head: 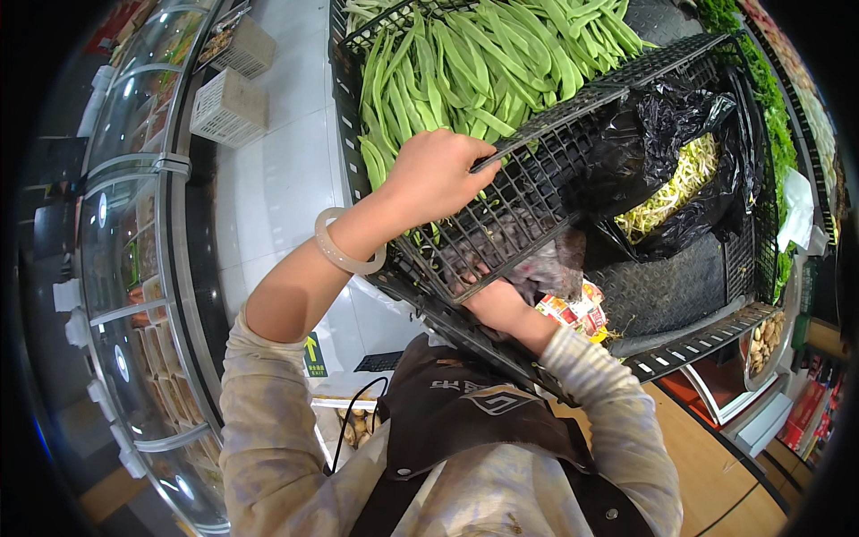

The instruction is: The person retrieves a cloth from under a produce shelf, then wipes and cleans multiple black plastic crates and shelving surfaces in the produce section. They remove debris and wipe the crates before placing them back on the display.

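My left hand (pixel 436 171), a pale bangle on its wrist, grips the upper edge of a black plastic mesh panel (pixel 517 191) that stands at a slant. Flat green beans (pixel 470 67) are heaped on the panel's far side. Lower down, my right hand (pixel 500 305) is on a dirty grey cloth (pixel 547 265), its fingers partly hidden by the panel's mesh. Beside that hand lies a crumpled printed wrapper (pixel 577 309) in red, white and yellow. Bean sprouts (pixel 671 191) show in an open black plastic bag (pixel 647 141) to the right.
Glass-fronted display cases (pixel 127 268) run along the left side. White plastic baskets (pixel 228 107) stand on the pale tiled floor (pixel 282 174). The display bin's black slotted edge (pixel 704 342) lies in front of a dark textured mat (pixel 671 288). Leafy greens (pixel 772 127) border the right.
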`<state>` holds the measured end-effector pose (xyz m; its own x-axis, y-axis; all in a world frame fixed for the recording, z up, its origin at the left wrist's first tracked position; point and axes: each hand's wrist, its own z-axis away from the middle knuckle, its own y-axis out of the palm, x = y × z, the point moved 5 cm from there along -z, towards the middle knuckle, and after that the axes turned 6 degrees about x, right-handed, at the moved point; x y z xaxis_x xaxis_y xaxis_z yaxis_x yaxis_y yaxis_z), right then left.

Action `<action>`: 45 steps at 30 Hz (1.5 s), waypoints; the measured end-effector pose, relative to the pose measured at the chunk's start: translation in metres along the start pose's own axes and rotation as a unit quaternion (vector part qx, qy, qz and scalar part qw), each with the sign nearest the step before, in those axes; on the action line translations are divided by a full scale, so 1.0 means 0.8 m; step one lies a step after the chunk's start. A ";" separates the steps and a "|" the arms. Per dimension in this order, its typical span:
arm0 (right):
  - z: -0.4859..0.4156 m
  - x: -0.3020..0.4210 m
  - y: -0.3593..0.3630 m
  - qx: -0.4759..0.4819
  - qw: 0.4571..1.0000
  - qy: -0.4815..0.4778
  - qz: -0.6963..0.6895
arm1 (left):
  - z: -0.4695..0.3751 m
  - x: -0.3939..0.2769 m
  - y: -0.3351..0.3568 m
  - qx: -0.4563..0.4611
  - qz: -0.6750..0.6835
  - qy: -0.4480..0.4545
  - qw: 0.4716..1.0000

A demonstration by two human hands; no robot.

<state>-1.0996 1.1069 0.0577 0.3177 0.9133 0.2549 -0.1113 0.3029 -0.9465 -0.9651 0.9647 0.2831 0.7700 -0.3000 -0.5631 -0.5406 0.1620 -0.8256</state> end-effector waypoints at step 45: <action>-0.070 -0.016 0.068 -0.282 0.954 0.088 -0.046 | -0.004 0.017 0.006 0.003 0.026 -0.032 0.999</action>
<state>-1.0569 1.0966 -0.0078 0.4608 0.8145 0.3526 0.4341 0.1397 -0.8900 -0.9587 0.9583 0.2714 0.7614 -0.2296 -0.6063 -0.5783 0.1822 -0.7952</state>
